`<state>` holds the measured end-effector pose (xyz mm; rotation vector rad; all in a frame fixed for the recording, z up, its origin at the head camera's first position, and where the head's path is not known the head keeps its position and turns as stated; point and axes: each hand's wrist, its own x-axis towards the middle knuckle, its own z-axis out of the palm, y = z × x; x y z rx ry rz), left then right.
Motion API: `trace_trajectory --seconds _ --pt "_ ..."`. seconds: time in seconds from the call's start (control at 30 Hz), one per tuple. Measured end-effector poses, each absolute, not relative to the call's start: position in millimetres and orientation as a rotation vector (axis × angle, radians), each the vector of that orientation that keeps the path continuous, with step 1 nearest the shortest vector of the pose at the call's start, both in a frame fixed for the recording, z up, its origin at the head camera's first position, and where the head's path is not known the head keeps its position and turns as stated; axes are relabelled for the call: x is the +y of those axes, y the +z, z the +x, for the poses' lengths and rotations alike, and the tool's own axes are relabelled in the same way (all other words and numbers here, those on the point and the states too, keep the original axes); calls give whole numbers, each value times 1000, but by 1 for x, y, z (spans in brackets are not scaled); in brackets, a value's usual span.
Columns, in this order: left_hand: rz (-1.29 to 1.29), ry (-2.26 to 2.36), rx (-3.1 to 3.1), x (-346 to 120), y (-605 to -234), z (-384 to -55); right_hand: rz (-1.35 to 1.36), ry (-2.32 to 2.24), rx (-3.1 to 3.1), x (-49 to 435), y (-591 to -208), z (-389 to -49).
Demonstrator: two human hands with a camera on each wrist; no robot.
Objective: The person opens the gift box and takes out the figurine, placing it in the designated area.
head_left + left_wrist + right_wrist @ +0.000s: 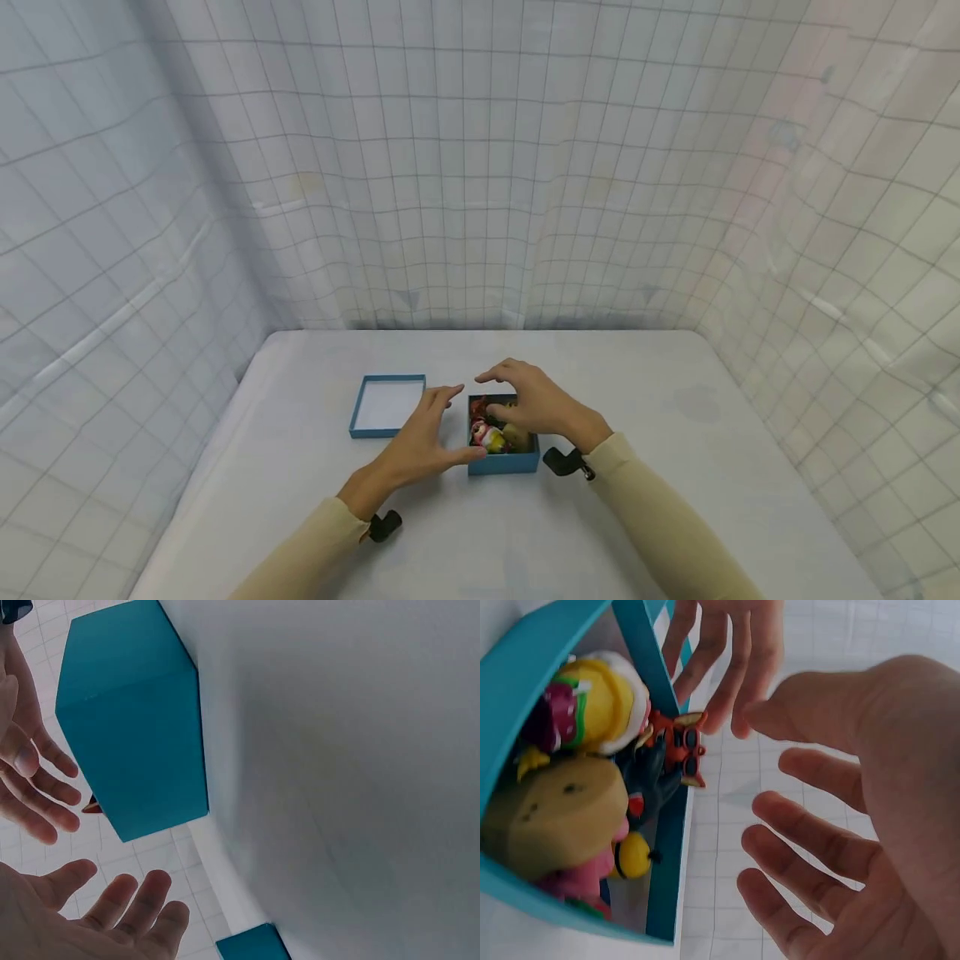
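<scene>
A blue open box [502, 465] on the white table holds several small toy figures. In the right wrist view these include a yellow-and-purple figure [600, 709], a red figure with dark glasses [681, 746], a black one [649, 780] and a large tan rounded piece [562, 814]. My left hand [416, 450] is at the box's left side, fingers spread, thumb by the near left corner. Over the right part of the box hovers my right hand [543, 404], its fingers loosely bent and apart. Neither hand holds anything. The right hand covers part of the contents in the head view.
A shallow blue lid [387, 377] with a white inside lies to the left of the box, just beyond my left hand. Grid-patterned white curtains [480, 167] enclose the table [637, 367] at the back and sides. Each wrist wears a small black camera [564, 461].
</scene>
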<state>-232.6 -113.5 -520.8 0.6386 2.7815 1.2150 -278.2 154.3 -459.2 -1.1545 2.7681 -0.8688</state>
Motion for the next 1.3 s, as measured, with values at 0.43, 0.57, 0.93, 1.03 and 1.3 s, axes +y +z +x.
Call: trace_trajectory --seconds 0.43,0.57,0.93,1.03,1.3 --pt "729 1198 2710 -94 -522 -238 -1145 -792 2649 167 -464 -280" --pt "730 1193 2729 -92 -523 -240 -1189 -762 2618 165 -465 -280" --pt "719 1241 2729 -92 -534 -240 -1175 -648 2646 156 -475 -274" --pt "728 1231 2738 -92 -535 -238 -1176 -619 2673 154 -478 -273" --pt "735 1211 2762 -92 -536 -236 -1094 -554 2734 146 -477 -268"
